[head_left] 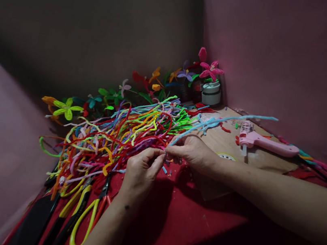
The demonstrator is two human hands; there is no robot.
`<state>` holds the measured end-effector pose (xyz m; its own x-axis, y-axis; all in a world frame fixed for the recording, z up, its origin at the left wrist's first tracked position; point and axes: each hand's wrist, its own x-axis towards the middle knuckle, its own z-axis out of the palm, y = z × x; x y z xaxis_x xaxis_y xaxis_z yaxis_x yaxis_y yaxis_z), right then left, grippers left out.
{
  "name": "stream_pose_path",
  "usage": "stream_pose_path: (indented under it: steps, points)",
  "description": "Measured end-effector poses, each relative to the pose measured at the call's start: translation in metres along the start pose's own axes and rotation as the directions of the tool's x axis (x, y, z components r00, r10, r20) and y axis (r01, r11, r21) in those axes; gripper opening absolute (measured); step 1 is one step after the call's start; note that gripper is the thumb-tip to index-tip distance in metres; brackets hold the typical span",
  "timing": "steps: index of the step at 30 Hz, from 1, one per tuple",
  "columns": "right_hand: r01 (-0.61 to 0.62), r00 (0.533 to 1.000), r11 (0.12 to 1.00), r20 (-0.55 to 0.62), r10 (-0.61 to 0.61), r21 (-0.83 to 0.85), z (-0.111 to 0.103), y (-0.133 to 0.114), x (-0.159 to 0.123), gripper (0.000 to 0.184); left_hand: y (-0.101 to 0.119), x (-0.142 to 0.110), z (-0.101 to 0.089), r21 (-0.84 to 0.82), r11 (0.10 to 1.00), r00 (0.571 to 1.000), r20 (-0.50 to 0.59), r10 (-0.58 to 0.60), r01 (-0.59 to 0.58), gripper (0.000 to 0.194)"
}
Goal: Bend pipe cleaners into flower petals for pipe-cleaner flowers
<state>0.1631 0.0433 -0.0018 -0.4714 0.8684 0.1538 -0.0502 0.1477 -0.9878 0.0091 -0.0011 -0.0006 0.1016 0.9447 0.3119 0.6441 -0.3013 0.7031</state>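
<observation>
While the right hand (192, 149) pinches a blue stem (256, 116) near the middle of the frame, the left hand (143, 166) meets it fingertip to fingertip, thumb and finger closed, though what lies between them is too small to tell. Beyond the grip, the stem runs long toward the right, only gently curved, so it seems barely shaped. Loose stems (139, 123) heaped left of centre look unused. Flowers (212, 70) along the back, from centre left to upper centre, appear finished. At the right, a glue gun (270, 144) lies unheld.
</observation>
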Motion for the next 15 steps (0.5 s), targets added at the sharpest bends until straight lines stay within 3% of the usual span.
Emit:
stream_pose_path:
  steps: [4, 8, 11, 15]
  points:
    - [-0.047, 0.999, 0.997, -0.010, 0.046, -0.060, 0.0008, -0.0026, -0.0005, 0.015, 0.0017, -0.0009, 0.0016, 0.130, 0.991, 0.999, -0.004, 0.044, -0.043, 0.017]
    - [-0.016, 0.999, 1.000, 0.041, 0.015, 0.025, 0.0017, 0.0003, 0.0003, 0.013, 0.0024, -0.0011, 0.0033, 0.150, 0.988, 0.999, 0.000, 0.035, -0.034, 0.017]
    - [-0.003, 0.999, 0.992, 0.051, -0.004, 0.129, 0.0023, 0.0034, 0.0012, 0.011, 0.0042, -0.0006, 0.0027, 0.092, 0.996, 1.000, 0.015, -0.014, 0.013, 0.017]
    - [-0.001, 0.999, 0.982, 0.035, -0.006, 0.187, 0.0022, 0.0041, 0.0021, 0.011, 0.0091, 0.0017, -0.0014, -0.118, 0.986, 0.992, 0.055, -0.110, 0.116, 0.019]
